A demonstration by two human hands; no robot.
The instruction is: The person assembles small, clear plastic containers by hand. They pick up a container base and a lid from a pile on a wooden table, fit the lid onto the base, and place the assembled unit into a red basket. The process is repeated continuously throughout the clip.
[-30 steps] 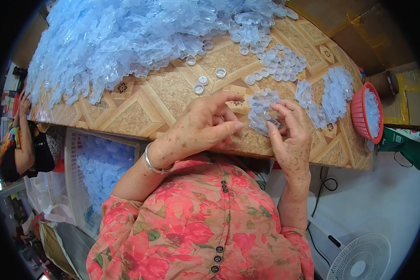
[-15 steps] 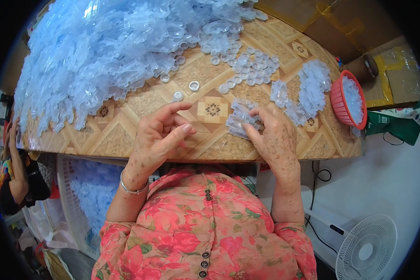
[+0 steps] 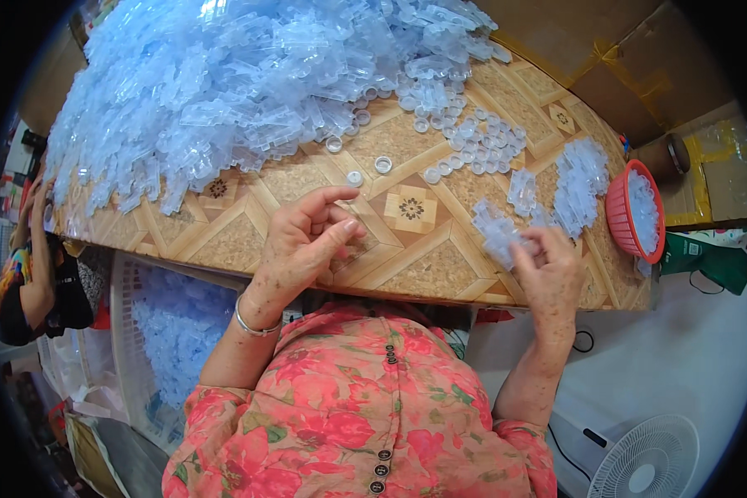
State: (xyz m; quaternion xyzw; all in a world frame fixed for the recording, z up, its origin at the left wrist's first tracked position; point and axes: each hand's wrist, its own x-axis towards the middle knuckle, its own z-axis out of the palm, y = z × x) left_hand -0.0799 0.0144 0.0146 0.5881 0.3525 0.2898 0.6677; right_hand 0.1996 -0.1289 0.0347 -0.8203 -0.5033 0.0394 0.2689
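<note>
Right hand (image 3: 548, 274) fingers clamp a clear plastic strip (image 3: 498, 231) at the counter (image 3: 440, 278) front edge; left hand (image 3: 303, 245), fingers apart, hovers beside two loose caps (image 3: 368, 171).

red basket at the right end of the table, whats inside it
The red basket holds clear bluish plastic pieces, much like the piles on the table. Its near wall hides how deep they go and anything beneath them.
</note>
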